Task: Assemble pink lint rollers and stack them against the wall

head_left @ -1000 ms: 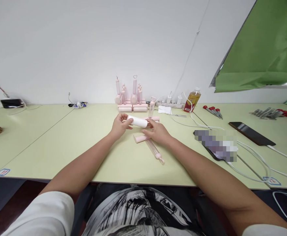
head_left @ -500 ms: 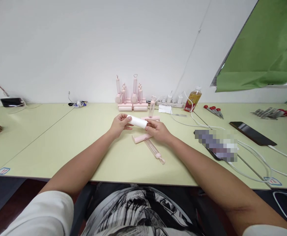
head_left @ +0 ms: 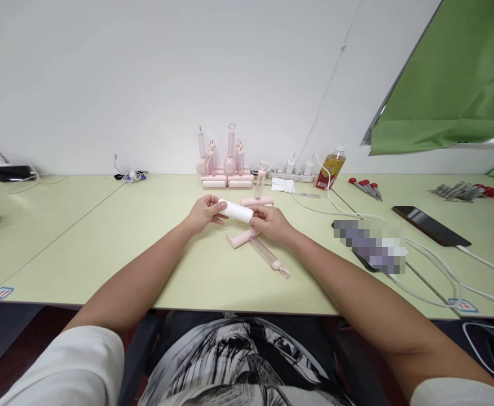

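Head view: both hands meet over the middle of the pale surface (head_left: pixel 115 248).
White roll: one, raised above the surface, tilted, spanning from hand to hand.
Left hand (head_left: pixel 207 216): closed on the roll's (head_left: pixel 237 212) left end, thumb on top.
Right hand (head_left: pixel 272 223): fingers narrow, pinching the right end; palm side hidden.
Front pink holder (head_left: pixel 242 239): one, lying just below the roll, its clear handle (head_left: pixel 264 251) slanting towards the person; the right hand overlaps it in view, and whether they touch I cannot tell.
Rear pink holder (head_left: pixel 257 201): one, lying just behind the right hand, its handle (head_left: pixel 260 185) standing upright.
Slip risk: the smooth-looking roll is held only at its ends, so a loosened left thumb could let it drop onto the front holder.
Knock risk: a backward swing of the right hand could topple the rear upright handle.
Snag risk: white cable (head_left: pixel 435 265) lies near the right forearm; a wide elbow movement might drag it.
Back cluster (head_left: pixel 228 169): at least four upright handles, two rolls lying in front; overlap prevents a full count.
Bottle (head_left: pixel 334 167): one.
Phones (head_left: pixel 431 225): two on the right, one covered by blurring.
Paper slip (head_left: pixel 283 185): one.
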`<action>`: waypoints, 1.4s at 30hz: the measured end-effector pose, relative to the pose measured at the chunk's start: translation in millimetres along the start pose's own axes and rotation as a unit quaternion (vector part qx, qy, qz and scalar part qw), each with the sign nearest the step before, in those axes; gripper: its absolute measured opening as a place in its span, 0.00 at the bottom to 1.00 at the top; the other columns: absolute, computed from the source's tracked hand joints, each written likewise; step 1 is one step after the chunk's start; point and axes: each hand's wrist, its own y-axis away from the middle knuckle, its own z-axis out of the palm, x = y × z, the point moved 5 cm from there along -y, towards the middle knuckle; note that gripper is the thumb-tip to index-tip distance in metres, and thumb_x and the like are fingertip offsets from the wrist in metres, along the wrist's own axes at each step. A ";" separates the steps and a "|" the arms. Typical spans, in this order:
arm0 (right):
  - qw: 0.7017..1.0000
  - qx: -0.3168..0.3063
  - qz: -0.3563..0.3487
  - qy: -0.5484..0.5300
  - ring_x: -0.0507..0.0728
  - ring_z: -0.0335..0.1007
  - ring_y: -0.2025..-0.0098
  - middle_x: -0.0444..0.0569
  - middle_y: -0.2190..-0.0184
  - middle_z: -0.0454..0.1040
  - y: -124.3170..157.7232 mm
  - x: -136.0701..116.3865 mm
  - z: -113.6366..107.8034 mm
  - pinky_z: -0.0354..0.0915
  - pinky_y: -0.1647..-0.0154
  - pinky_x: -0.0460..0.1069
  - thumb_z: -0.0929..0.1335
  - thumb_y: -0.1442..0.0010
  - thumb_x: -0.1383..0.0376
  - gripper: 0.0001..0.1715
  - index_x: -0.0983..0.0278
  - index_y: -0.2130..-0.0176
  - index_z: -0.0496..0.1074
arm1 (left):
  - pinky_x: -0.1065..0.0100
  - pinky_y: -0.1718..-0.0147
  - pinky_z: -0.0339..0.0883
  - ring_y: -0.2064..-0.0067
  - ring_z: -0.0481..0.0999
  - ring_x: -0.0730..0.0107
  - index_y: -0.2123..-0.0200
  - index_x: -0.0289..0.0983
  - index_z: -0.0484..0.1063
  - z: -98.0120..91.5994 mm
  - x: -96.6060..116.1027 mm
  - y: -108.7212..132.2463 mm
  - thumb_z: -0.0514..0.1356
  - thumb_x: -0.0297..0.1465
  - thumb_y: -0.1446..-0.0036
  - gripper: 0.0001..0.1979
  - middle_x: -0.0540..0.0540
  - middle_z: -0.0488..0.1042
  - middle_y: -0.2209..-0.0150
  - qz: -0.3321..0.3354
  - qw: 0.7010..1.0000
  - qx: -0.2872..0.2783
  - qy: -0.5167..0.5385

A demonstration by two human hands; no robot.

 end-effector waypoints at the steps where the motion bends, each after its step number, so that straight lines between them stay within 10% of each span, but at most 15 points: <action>1: 1.000 0.008 -0.001 0.010 0.54 0.69 0.70 0.44 0.71 0.75 -0.8 1.1 -1.1 0.66 0.70 0.47 0.66 0.47 0.64 0.24 0.64 0.51 0.76 | 0.72 0.81 0.72 0.72 0.81 0.64 0.67 0.35 0.60 0.9 -0.3 0.5 0.73 0.44 0.60 0.29 0.47 0.74 0.68 -0.003 1.000 0.002 0.003; 12: 0.997 0.068 0.039 -0.006 0.55 0.71 0.70 0.43 0.75 0.72 -5.3 10.2 -6.2 0.67 0.69 0.47 0.64 0.46 0.65 0.28 0.64 0.45 0.72 | 0.70 0.83 0.71 0.73 0.80 0.65 0.62 0.38 0.60 -7.2 -13.0 -3.8 0.72 0.43 0.56 0.28 0.46 0.75 0.66 -0.058 0.996 0.064 -0.023; 21: 0.995 0.028 0.007 0.095 0.54 0.69 0.68 0.46 0.64 0.78 -1.8 0.6 -6.9 0.64 0.66 0.48 0.65 0.47 0.69 0.27 0.60 0.48 0.75 | 0.73 0.90 0.51 0.88 0.60 0.76 0.78 0.39 0.67 -13.1 -16.9 4.2 0.73 0.46 0.62 0.22 0.51 0.65 0.87 -0.135 0.960 -0.081 -0.233; 42: 0.955 -0.102 -0.015 0.278 0.60 0.69 0.64 0.53 0.60 0.78 9.9 -19.0 12.6 0.56 0.68 0.48 0.63 0.37 0.63 0.17 0.63 0.50 0.70 | 0.70 0.81 0.54 0.80 0.67 0.70 0.77 0.40 0.76 -21.6 16.2 13.6 0.74 0.35 0.71 0.14 0.54 0.69 0.82 -0.034 0.926 -0.032 -0.374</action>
